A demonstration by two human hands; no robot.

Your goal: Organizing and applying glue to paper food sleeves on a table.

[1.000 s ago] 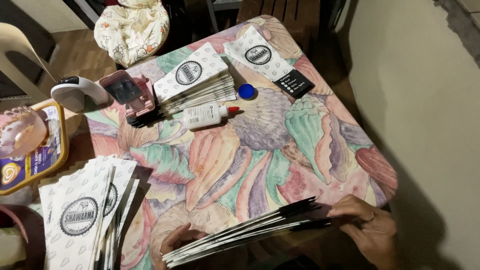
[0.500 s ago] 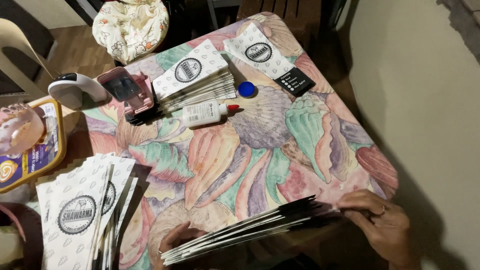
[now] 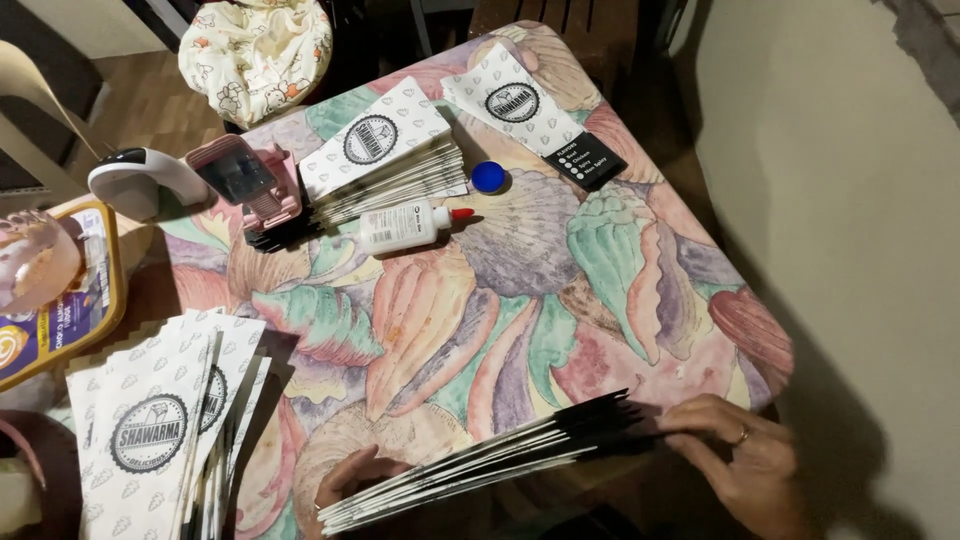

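We see the fanned stack of paper sleeves lying along the near edge of the shell-patterned table. The left hand cups its lower end from beneath, fingers curled against it. The right hand pinches the dark upper tips. A glue bottle lies well apart, beside another stack.

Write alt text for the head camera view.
Two hands hold a fanned stack of flat paper sleeves edge-on at the near edge of a table with a floral cloth: left hand underneath, right hand at the dark ends. Behind lie a glue bottle and more stacks.
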